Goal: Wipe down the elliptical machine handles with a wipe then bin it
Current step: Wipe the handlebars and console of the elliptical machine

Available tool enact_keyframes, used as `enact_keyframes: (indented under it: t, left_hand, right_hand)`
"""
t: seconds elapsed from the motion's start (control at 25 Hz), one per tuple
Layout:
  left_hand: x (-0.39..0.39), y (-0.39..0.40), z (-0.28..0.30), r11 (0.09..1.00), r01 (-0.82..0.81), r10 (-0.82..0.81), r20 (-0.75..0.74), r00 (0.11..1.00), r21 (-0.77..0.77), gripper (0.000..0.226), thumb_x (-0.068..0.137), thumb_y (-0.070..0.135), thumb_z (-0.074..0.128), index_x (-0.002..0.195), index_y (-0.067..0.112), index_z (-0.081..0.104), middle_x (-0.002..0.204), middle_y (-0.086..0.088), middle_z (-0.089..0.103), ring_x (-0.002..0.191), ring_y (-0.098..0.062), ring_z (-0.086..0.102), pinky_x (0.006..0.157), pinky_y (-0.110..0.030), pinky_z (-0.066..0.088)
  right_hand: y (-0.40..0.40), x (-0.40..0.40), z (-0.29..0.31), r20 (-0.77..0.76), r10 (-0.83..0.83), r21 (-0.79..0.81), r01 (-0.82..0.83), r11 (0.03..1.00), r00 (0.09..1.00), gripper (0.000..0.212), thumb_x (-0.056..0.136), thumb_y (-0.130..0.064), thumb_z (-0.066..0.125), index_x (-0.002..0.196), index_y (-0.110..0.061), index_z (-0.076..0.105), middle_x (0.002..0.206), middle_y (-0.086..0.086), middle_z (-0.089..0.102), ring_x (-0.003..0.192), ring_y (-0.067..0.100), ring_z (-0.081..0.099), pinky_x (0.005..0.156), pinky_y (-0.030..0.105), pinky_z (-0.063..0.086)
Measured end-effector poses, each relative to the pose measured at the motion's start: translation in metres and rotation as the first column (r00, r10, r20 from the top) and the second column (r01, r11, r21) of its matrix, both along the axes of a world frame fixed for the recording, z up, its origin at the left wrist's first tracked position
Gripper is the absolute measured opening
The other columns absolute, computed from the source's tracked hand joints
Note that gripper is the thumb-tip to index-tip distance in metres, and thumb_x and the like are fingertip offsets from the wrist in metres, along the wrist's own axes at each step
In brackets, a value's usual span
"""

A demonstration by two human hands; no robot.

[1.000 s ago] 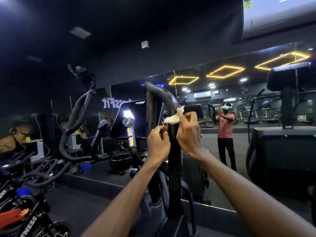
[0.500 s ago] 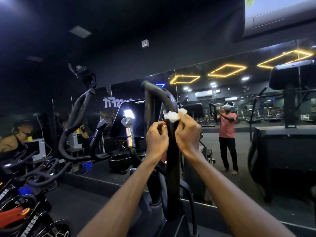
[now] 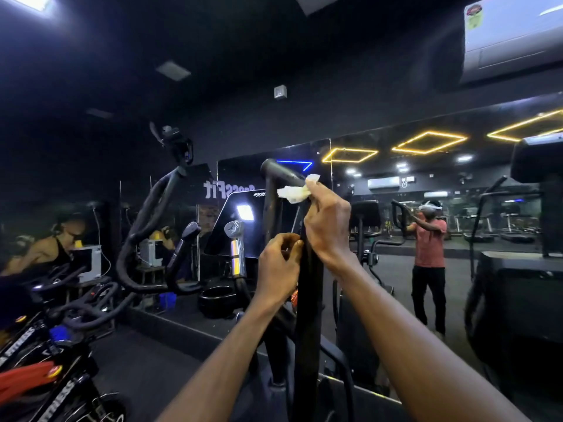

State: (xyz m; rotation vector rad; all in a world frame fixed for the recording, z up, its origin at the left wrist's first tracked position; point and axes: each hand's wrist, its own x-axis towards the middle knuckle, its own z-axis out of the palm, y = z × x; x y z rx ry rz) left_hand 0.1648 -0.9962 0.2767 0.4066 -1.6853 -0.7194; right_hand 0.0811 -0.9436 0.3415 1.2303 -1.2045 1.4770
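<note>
Up high, a crumpled white wipe [image 3: 294,192] is pinched in the right hand [image 3: 327,226] and pressed against the bend of the black elliptical handle [image 3: 308,287], near its top. Lower down, the upright bar of that handle is held by the left hand [image 3: 278,266], fingers curled round it, just beside the right wrist. Behind, a wall mirror [image 3: 396,208] is seen; spin bikes [image 3: 45,345] are parked at left.
</note>
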Motion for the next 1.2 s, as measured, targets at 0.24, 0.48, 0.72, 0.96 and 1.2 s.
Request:
enact_keyframes:
  t: [0.24, 0.48, 0.72, 0.96, 1.2]
  left_hand:
    - [0.004, -0.019, 0.007, 0.982, -0.129, 0.135, 0.036, 0.99, -0.137, 0.016, 0.09, 0.02, 0.067, 0.105, 0.015, 0.069, 0.097, -0.001, 0.064, 0.083, -0.014, 0.061, 0.077, -0.024, 0.05]
    - [0.003, -0.037, 0.027, 0.937, -0.244, 0.215, -0.138, 0.967, -0.249, 0.02, 0.086, 0.002, 0.061, 0.101, 0.012, 0.07, 0.098, -0.001, 0.06, 0.085, -0.013, 0.057, 0.08, -0.014, 0.042]
    - [0.005, -0.049, 0.04, 0.943, -0.24, 0.215, -0.128, 0.968, -0.23, 0.022, 0.087, 0.002, 0.058, 0.104, 0.012, 0.067, 0.105, -0.003, 0.055, 0.082, -0.007, 0.051, 0.077, -0.002, 0.033]
    - [0.003, -0.059, 0.054, 0.936, -0.234, 0.207, -0.125, 0.97, -0.264, 0.026, 0.087, 0.004, 0.057, 0.109, 0.014, 0.066, 0.11, -0.004, 0.052, 0.099, -0.017, 0.055, 0.089, -0.026, 0.046]
    - [0.003, -0.065, 0.075, 0.943, -0.217, 0.187, -0.137, 0.973, -0.254, 0.035, 0.087, 0.01, 0.059, 0.121, 0.016, 0.057, 0.121, -0.006, 0.047, 0.109, -0.02, 0.049, 0.091, -0.027, 0.044]
  right_hand:
    - [0.004, -0.019, -0.042, -0.266, -0.252, 0.007, 0.263, 0.965, 0.93, 0.025, 0.089, -0.002, 0.064, 0.112, -0.008, 0.074, 0.122, 0.009, 0.07, 0.086, 0.027, 0.052, 0.077, 0.025, 0.036]
    - [0.006, -0.021, -0.001, -0.594, -0.205, 0.215, 0.4, 0.891, 0.778, 0.013, 0.083, 0.004, 0.064, 0.093, -0.002, 0.071, 0.105, 0.013, 0.053, 0.091, 0.024, 0.048, 0.073, 0.036, 0.051]
    - [0.01, -0.02, 0.018, -0.442, -0.269, 0.205, 0.389, 0.898, 0.856, 0.022, 0.087, 0.004, 0.063, 0.104, -0.005, 0.073, 0.105, 0.011, 0.052, 0.089, 0.024, 0.048, 0.074, 0.04, 0.052]
    - [-0.001, -0.008, 0.048, -0.419, -0.283, 0.192, 0.389, 0.901, 0.863, 0.018, 0.085, 0.002, 0.064, 0.094, -0.007, 0.076, 0.097, 0.016, 0.056, 0.084, 0.034, 0.053, 0.07, 0.047, 0.051]
    - [0.009, -0.009, 0.004, -0.285, -0.307, 0.084, 0.343, 0.936, 0.908, 0.013, 0.084, 0.001, 0.067, 0.086, -0.008, 0.075, 0.1, 0.01, 0.064, 0.089, 0.021, 0.053, 0.078, 0.014, 0.038]
